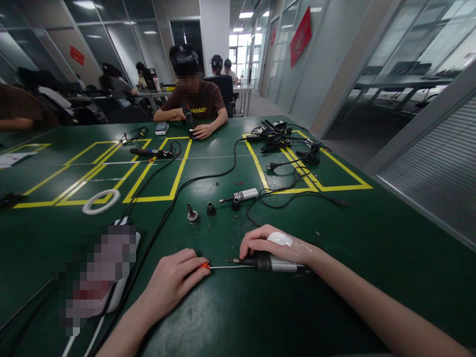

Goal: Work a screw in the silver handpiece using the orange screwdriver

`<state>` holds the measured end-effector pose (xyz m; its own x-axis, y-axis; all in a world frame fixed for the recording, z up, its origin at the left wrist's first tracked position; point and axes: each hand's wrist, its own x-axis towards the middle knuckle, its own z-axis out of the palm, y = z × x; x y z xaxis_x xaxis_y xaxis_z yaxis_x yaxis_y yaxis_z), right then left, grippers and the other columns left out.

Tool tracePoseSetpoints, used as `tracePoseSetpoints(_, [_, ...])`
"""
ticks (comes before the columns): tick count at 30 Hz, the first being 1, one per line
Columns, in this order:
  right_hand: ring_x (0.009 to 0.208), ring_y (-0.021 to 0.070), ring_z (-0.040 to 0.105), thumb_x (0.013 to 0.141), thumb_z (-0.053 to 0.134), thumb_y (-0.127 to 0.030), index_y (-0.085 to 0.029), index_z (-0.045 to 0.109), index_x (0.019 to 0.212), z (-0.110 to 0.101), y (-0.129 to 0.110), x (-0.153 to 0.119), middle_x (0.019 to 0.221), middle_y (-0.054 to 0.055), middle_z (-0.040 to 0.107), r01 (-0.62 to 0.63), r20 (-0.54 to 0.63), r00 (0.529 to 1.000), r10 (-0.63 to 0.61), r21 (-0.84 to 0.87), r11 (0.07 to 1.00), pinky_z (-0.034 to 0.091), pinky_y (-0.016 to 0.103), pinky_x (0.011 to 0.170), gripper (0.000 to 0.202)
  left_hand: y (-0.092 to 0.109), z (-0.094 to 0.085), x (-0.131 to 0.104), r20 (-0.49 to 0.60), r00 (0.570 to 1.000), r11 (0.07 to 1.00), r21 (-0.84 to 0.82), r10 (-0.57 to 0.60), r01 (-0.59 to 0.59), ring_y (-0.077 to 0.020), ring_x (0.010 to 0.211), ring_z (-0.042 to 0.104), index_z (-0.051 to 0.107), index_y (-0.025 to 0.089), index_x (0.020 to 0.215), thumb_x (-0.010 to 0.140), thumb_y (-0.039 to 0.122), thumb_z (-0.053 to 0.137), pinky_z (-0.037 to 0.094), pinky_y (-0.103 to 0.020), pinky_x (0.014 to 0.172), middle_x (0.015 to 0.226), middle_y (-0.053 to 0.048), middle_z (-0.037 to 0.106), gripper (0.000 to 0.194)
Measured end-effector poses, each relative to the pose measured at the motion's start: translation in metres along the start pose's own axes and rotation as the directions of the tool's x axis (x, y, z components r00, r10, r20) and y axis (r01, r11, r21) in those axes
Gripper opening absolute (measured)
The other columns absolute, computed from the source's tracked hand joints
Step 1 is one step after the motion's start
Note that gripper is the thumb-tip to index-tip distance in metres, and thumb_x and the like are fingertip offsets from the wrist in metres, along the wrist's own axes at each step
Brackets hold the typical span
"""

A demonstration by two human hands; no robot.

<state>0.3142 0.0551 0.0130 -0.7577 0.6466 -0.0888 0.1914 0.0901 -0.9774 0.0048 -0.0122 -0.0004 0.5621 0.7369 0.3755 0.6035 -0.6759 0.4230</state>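
Note:
My left hand (174,275) is closed in a pinch on the orange handle of a screwdriver (226,267), whose thin metal shaft points right. The shaft's end meets or passes the black nose of an electric screwdriver (278,264) lying on the green table; I cannot tell whether they touch. My right hand (275,243), a white patch on its back, is over that electric screwdriver, bent fingers at its nose and the bit sticking out left. Beyond the hands lie a silver tool body (246,194), two black cone-shaped caps (211,208) and a metal part with a stem (192,215).
Small screws (235,218) are scattered past my hands. A black cable (201,177) crosses the table. Left are a blurred-out object (106,263) and a white tape ring (101,202). A pile of black tools and cords (275,134) lies far right. Opposite, a person (197,99) works with a tool.

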Motion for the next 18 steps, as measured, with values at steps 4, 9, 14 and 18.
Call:
tracePoseSetpoints(4, [0.098,0.0234,0.072,0.102,0.06,-0.05,-0.014,0.081,0.093,0.0004,-0.001,0.0,0.101,0.01,0.08,-0.018,-0.01,1.0,0.018,-0.005,1.0,0.052,0.033,0.093,0.043,0.0061,-0.0008,-0.0014,0.002,0.998,0.998,-0.036,-0.059,0.059,-0.0154,0.073,0.071,0.075,0.02,0.107,0.104,0.029,0.06,0.052,-0.022,0.064,0.084,-0.002,0.072,0.017])
tracePoseSetpoints(9, [0.098,0.0225,0.072,0.102,0.059,-0.044,-0.014,0.081,0.093,0.0002,0.0,0.0006,0.101,0.009,0.08,-0.003,-0.008,1.0,0.003,-0.003,1.0,0.052,0.032,0.094,0.039,0.0067,-0.0016,-0.0032,-0.005,0.996,0.993,-0.085,-0.087,0.087,-0.0159,0.072,0.069,0.067,0.02,0.097,0.098,0.026,0.064,0.052,-0.023,0.065,0.082,-0.002,0.071,0.007])
tracePoseSetpoints(14, [0.097,0.0219,0.071,0.102,0.059,-0.042,-0.014,0.081,0.094,-0.0004,0.0021,0.0007,0.102,0.009,0.08,-0.028,-0.011,1.0,0.028,0.003,1.0,0.053,0.031,0.09,0.037,0.0003,-0.0015,-0.0013,0.009,0.998,0.997,-0.059,-0.057,0.057,-0.0149,0.073,0.069,0.072,0.02,0.094,0.107,0.032,0.057,0.051,-0.022,0.065,0.083,-0.003,0.071,0.023])
tracePoseSetpoints(18, [0.096,0.022,0.071,0.102,0.06,-0.042,-0.014,0.081,0.093,-0.0008,0.0028,0.0,0.1,0.009,0.08,-0.021,-0.012,1.0,0.021,0.005,1.0,0.053,0.031,0.09,0.037,0.0023,-0.0017,0.001,0.02,0.999,0.998,-0.029,-0.048,0.048,-0.0131,0.065,0.066,0.073,0.02,0.089,0.109,0.03,0.052,0.047,-0.021,0.059,0.075,-0.001,0.068,0.031])
